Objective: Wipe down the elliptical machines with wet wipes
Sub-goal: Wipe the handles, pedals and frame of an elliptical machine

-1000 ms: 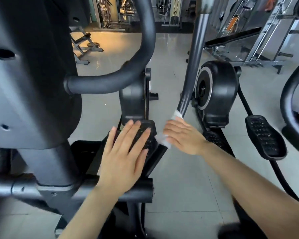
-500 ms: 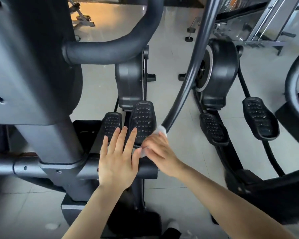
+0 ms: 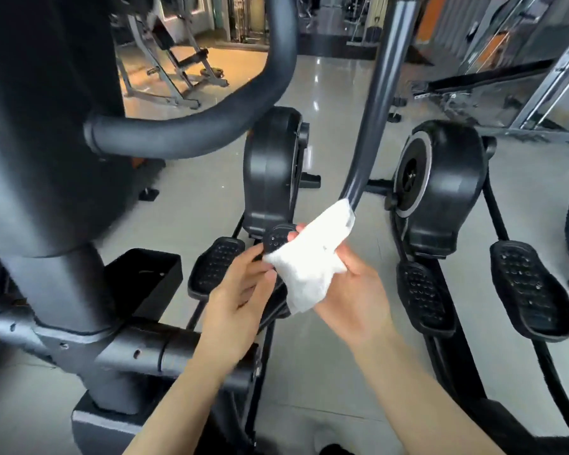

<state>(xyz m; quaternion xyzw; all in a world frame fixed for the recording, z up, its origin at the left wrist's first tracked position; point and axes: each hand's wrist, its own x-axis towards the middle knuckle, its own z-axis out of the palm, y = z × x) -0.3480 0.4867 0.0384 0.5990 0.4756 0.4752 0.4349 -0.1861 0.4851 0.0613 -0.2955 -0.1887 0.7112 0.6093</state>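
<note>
A view from a head-worn camera looks down at two bare forearms reaching forward between gym machines. Both hands hold a crumpled white wet wipe [image 3: 312,257] in mid-air, above the pedals and clear of any machine surface. The right hand [image 3: 355,290] lies palm up beneath the wipe, with its fingers curled around the lower part of the cloth. The left hand [image 3: 243,290] pinches the wipe's left edge between thumb and fingertips. Held this way, the wipe appears to be in the middle of being refolded or spread, probably to bring a fresh side outward before the next stroke.

The wipe's upper corner overlaps the lower end of a curved dark grey metal handlebar arm [image 3: 372,126], which rises toward the top of the view; whether cloth and bar actually touch cannot be told.

Directly beyond the hands stands a black elliptical machine with a rounded plastic flywheel housing [image 3: 270,172] and two black studded foot pedals [image 3: 216,266]. A thick black padded handle [image 3: 191,136] curves across the upper left, joined to a broad dark column. To the right is a second black elliptical machine [image 3: 440,185] with a silver-rimmed wheel and its own pair of pedals.

The floor [image 3: 342,372] is pale glossy tile that reflects the light. Farther back are a metal weight bench frame [image 3: 174,70] and racks of other gym equipment, somewhat blurred.
</note>
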